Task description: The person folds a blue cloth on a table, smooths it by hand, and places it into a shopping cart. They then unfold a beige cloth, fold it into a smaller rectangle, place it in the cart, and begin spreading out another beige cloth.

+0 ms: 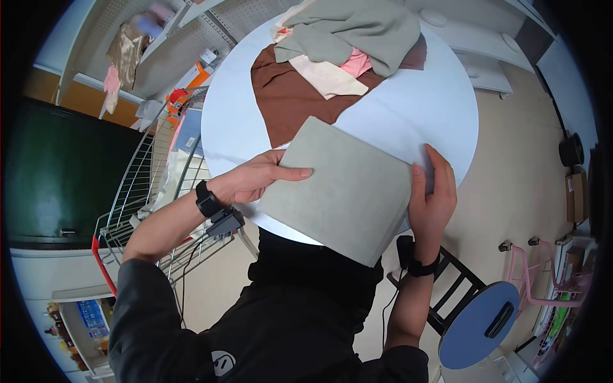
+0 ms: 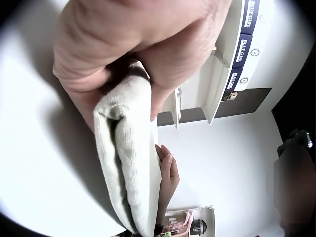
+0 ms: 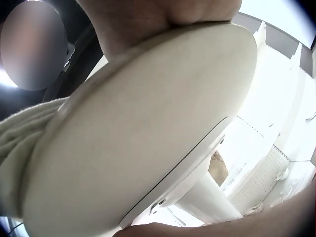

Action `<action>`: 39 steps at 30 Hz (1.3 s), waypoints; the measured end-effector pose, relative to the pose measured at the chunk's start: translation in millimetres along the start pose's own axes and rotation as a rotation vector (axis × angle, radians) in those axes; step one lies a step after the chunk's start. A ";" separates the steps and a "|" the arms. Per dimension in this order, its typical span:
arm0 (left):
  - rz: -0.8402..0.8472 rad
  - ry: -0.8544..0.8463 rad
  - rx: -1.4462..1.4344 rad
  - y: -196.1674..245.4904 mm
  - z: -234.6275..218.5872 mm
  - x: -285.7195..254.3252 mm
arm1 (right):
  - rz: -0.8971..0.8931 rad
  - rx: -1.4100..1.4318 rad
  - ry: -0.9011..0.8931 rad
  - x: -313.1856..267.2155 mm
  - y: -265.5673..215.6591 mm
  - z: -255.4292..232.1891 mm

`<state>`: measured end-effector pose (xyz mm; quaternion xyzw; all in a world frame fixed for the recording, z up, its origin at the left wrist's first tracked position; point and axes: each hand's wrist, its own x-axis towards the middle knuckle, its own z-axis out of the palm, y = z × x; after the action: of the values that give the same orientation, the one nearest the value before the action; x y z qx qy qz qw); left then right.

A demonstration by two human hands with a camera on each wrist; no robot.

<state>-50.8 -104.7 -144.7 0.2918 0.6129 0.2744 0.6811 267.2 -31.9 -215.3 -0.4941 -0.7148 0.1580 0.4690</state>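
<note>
A grey-green cloth (image 1: 338, 191), folded into a neat flat block, lies tilted across the near edge of the round white table (image 1: 223, 121). My left hand (image 1: 258, 175) pinches its left edge, thumb on top and the other fingers underneath. The left wrist view shows the folded layers of the cloth (image 2: 133, 163) end-on below the left hand (image 2: 133, 44). My right hand (image 1: 434, 191) is beside the right edge, its fingers fairly straight and the thumb tip at the far right corner. In the right wrist view, part of the right hand (image 3: 163, 19) is over the table's rim.
Rumpled clothes lie at the table's far side: a brown garment (image 1: 284, 96), a grey-green one (image 1: 357, 38) and a cream piece (image 1: 329, 76). A wire shopping cart (image 1: 134, 185) stands at the left, and a blue-topped stool (image 1: 476, 329) at the lower right.
</note>
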 end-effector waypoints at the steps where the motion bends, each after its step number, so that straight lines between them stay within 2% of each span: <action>1: -0.003 -0.001 -0.038 0.0 1.3 -2.4 | 0.010 0.029 0.007 -0.1 1.1 -0.1; 3: -0.002 0.001 -0.113 6.6 4.6 -12.0 | 0.021 0.068 0.022 0.2 3.6 1.6; 6: 0.133 0.061 0.074 27.6 -19.3 -41.9 | 0.033 0.074 0.027 -2.5 6.9 2.5; 10: 0.291 0.388 0.395 73.7 -68.7 -120.6 | 0.016 0.028 0.016 -1.5 4.8 3.6; 12: 0.302 0.542 0.468 84.8 -111.7 -155.7 | 0.007 0.003 0.020 -1.9 4.5 5.0; 14: 0.203 0.618 0.538 93.9 -168.0 -190.7 | 0.071 0.009 -0.008 -2.4 1.3 4.9; 16: 0.217 0.693 0.559 97.2 -200.0 -213.0 | 0.068 -0.033 -0.024 -0.5 -1.8 3.8; 17: 0.258 0.791 0.640 94.1 -211.7 -219.2 | 0.069 -0.032 -0.021 -1.0 -1.9 4.3; 19: 0.224 0.800 0.732 86.7 -265.7 -231.2 | 0.058 -0.029 -0.014 -0.9 -1.7 6.9; 20: 0.200 0.784 0.765 80.7 -291.3 -232.8 | 0.052 -0.029 -0.015 -1.1 -0.6 8.2; 23: 0.127 0.957 0.824 51.8 -345.4 -220.7 | 0.038 -0.033 -0.028 -2.0 0.5 9.1; 26: 0.066 0.872 0.937 37.0 -377.3 -198.1 | 0.074 0.000 -0.036 -4.3 0.8 10.3; 27: -0.013 0.772 0.935 42.9 -373.8 -191.0 | 0.071 0.005 -0.047 -3.7 -0.9 9.4; 30: 0.002 0.691 0.812 39.3 -378.5 -170.6 | 0.082 -0.042 -0.070 -2.2 -5.1 8.1; 34: 0.026 0.684 0.539 18.7 -423.3 -146.4 | 0.093 -0.074 -0.075 -1.7 -9.2 8.9; 36: 0.031 0.696 0.451 -6.8 -469.0 -123.5 | 0.089 -0.100 -0.082 -1.4 -11.5 9.4; 37: 0.013 0.816 0.561 -41.7 -539.1 -95.0 | 0.090 -0.107 -0.081 -1.9 -11.2 9.8; 38: -0.114 0.921 0.655 -35.5 -504.9 -89.1 | 0.090 -0.113 -0.081 -2.0 -10.0 9.9; 39: -0.152 0.863 0.734 -49.1 -516.3 -76.4 | 0.089 -0.118 -0.082 -1.5 -10.1 10.3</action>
<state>-571.3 -162.4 -169.6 0.3259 0.9099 0.0882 0.2408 253.1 -35.4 -214.4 -0.5452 -0.7190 0.1564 0.4017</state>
